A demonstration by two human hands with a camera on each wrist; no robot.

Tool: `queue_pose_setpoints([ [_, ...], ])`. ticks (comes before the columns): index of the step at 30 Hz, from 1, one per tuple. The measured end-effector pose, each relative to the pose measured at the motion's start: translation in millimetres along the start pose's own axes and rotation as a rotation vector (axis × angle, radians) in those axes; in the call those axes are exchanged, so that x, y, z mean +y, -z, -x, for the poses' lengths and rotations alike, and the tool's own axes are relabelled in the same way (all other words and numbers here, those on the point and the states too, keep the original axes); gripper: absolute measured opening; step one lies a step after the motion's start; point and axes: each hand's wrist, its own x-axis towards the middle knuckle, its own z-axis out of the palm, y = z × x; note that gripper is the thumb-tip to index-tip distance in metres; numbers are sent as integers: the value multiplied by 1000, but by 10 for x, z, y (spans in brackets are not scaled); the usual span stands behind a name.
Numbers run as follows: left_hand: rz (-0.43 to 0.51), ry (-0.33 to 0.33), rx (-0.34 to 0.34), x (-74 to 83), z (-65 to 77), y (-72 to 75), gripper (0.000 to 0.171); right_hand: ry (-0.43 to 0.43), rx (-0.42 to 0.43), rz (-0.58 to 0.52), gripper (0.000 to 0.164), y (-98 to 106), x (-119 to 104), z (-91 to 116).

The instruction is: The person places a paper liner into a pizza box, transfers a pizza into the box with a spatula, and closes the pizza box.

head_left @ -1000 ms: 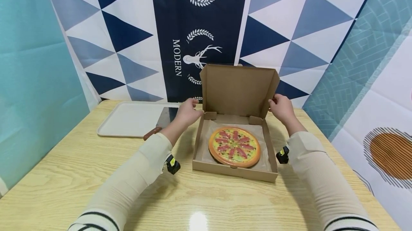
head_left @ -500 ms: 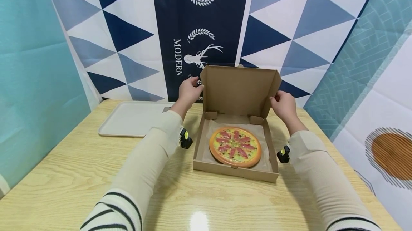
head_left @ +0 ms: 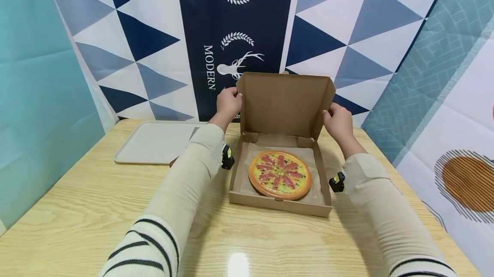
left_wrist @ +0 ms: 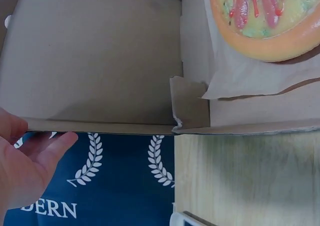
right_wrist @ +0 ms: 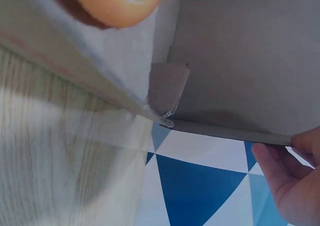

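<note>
A brown cardboard pizza box (head_left: 279,208) stands with its lid (head_left: 285,103) raised at the back. Inside the base lies a pizza (head_left: 279,175) with an orange rim and red strips, on a sheet of paper (head_left: 248,182). My left hand (head_left: 229,102) grips the lid's left side edge near its upper corner. In the left wrist view the left hand (left_wrist: 25,161) has its thumb and fingers at that edge. On the opposite side my right hand (head_left: 338,123) pinches the lid's right edge, lower down. The right wrist view has the right hand (right_wrist: 292,181) at that edge.
A white tray (head_left: 143,144) lies at the back left of the wooden table (head_left: 270,242). A tool with a metal blade and brown handle (head_left: 173,162) is mostly hidden behind my left sleeve. Patterned cloth (head_left: 154,41) hangs behind the table.
My left hand has risen from beside the lid's lower left side to its upper left edge and taken hold. My right hand has slid slightly up the right edge.
</note>
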Motion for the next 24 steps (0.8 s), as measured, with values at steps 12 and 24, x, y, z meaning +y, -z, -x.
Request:
queue_pose_setpoints([
  [12,24,-14,-4,101,6,93,35,-32,-20,-19,24,94,-82,1],
  [24,24,-31,-3,169,26,143,20,-5,-37,-21,26,177,-176,31],
])
